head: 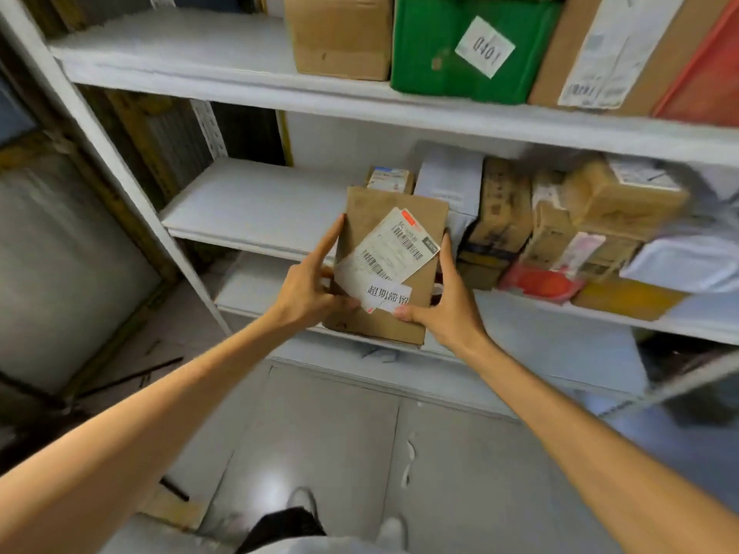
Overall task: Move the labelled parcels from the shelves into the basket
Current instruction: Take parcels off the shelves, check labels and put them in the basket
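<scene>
A flat brown cardboard parcel (380, 217) with a white barcode label and a white sticker with printed characters is held up in front of the white shelves (256, 201). My left hand (308, 281) grips its left edge. My right hand (444, 301) grips its right edge and lower corner. More parcels (560, 225), brown boxes and white bags, crowd the right part of the middle shelf. No basket is in view.
The top shelf holds a brown box (340, 34), a green box (468, 46) with a white tag, and a labelled carton (612, 50). The shelf post (120, 173) runs down the left. Grey floor tiles and my shoes lie below.
</scene>
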